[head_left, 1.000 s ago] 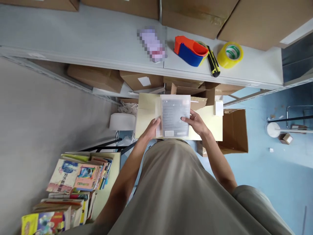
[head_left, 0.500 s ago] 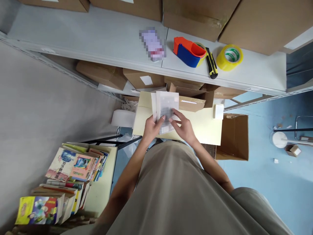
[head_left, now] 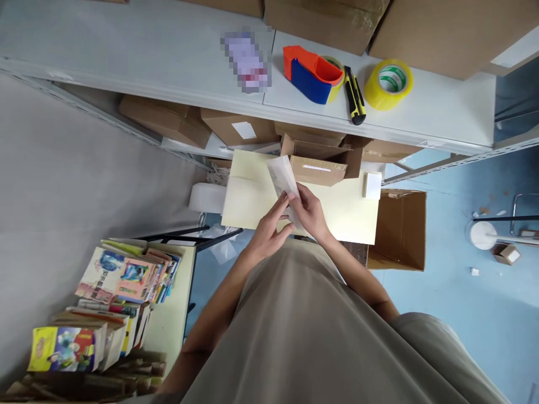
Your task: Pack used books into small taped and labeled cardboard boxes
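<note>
The packet has turned edge-on since the earlier frame, over the tabletop at 8 o'clock from the box, right hand grasping it, left hand spread against it, an apparent folding step calling for steady support.

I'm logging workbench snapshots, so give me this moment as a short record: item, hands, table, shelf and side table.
Item: whitish packet, slanted over the pale table
Right hand: gripping the packet
Left hand: spread, fingertips at the packet
Table, right end: small white stack
Shelf: tape dispenser, cutter, yellow tape roll, cardboard boxes
Side table, lower left: books
</note>
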Available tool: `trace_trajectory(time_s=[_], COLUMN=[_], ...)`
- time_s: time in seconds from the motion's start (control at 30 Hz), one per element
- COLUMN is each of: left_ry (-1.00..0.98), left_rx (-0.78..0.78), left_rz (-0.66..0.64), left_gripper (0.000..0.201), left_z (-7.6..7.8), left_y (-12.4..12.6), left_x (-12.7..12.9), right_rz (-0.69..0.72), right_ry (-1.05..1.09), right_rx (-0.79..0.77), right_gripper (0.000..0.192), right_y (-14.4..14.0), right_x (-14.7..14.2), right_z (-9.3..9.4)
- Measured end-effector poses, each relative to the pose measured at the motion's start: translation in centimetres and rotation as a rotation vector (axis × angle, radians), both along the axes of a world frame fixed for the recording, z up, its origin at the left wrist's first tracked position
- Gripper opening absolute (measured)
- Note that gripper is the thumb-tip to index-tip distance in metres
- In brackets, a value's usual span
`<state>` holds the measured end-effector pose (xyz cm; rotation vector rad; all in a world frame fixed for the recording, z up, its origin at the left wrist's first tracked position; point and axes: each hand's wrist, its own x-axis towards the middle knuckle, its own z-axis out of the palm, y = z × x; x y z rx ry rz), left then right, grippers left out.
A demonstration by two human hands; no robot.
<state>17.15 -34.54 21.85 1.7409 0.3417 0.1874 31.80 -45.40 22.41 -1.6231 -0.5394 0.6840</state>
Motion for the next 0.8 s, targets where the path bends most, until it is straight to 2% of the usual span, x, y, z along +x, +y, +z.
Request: trace_trajectory(time_s=[0.1, 0.17, 0.27, 0.33, 0.37, 0.43, 0.5, 0.67, 0.8], left_ry=[0.02, 0.044, 0.099, 0.16, 0.197, 0.268, 0.327, 0.402, 0.431], left_rx=[-0.018, -0.031, -0.027, -0.115, -0.208, -0.431, -0.573, -0.578, -0.556], left_rz=[0.059, 0.145, 0.422, 0.565, 0.575, 0.507, 0.461, 0.568, 0.572], left_gripper=[0.063, 0.052, 0.058, 0.071, 0.077, 0.083, 0.084, 0.078, 0.08], left_z=[-0.3, -1.0, -2.5, -3.4, -3.7, -3.8, -3.5, -2.6, -2.7], left_y=[0.4, 1.1, 2.7, 3.8, 4.2, 4.6, 4.4, 3.6, 4.6], left_x=[0.1, 0.1, 0.1, -0.1, -0.2, -0.3, -0.3, 0.2, 0.1], right_rz=[-0.021, -0.035, -0.047, -0.016, 0.008, 0.048, 0.074, 0.086, 0.082], right_ry=[-0.008, 0.028, 0.153, 0.264, 0.321, 0.415, 0.464, 0.474, 0.464], right_rx=[0.014, 0.007, -0.006, -0.005, -0.001, 0.003, -0.01, -0.01, -0.045], right_gripper=[0.064, 0.068, 0.071, 0.07, 0.07, 0.07, 0.074, 0.078, 0.074], right_y=[-0.4, -0.8, -1.3, -1.4, -1.5, -1.4, -1.3, -0.8, -0.1], right_x=[0.7, 1.3, 1.6, 1.4, 1.2, 0.7, 0.2, 0.2, 1.0], right_z=[-0.7, -1.3, -2.2, -2.4, -2.4, -2.3, -2.2, -2.8, -4.1])
